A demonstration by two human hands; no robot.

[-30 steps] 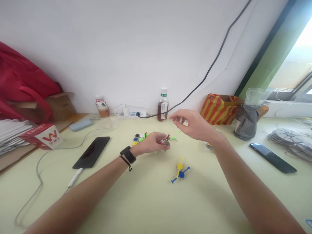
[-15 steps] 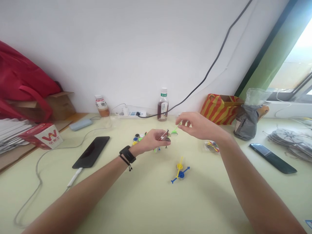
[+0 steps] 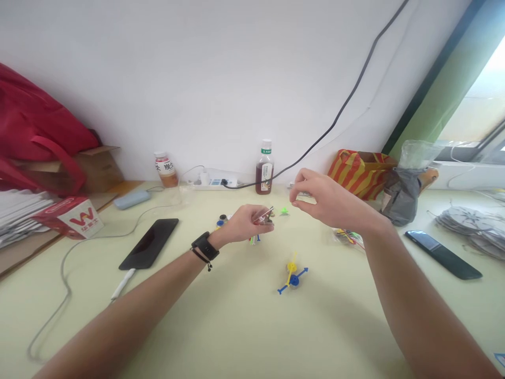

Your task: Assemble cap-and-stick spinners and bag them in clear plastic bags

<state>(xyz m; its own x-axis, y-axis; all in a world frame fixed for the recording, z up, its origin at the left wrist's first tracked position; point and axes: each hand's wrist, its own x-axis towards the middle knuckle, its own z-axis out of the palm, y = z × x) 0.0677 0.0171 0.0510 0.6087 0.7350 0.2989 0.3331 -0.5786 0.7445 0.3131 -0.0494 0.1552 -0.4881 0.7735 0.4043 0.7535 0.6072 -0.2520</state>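
Observation:
My left hand (image 3: 250, 222), with a dark watch on its wrist, is closed on several slim reddish and dark pieces (image 3: 265, 215); its fingers hide part of them. My right hand (image 3: 319, 199) hovers higher up, fingers curved and thumb slightly apart, with nothing visible in it. Just left of its fingertips, a bright green spinner piece (image 3: 284, 211) rests on the table. Nearer me lie a yellow arrow spinner (image 3: 291, 267) and a blue arrow spinner (image 3: 294, 280), the yellow arrow reaching over the blue one. More small coloured pieces (image 3: 220, 223) sit partly hidden behind my left hand.
A clear bag of coloured pieces (image 3: 345, 236) lies beside my right forearm. Phones lie at left (image 3: 149, 243) and right (image 3: 443, 254). A dark drink bottle (image 3: 264, 171), a power strip (image 3: 215, 182) and an orange drink bottle (image 3: 165, 171) stand by the wall.
My right hand has let go of the green piece and moved slightly up and right. The green piece lies on the table. My left hand stays nearly in place.

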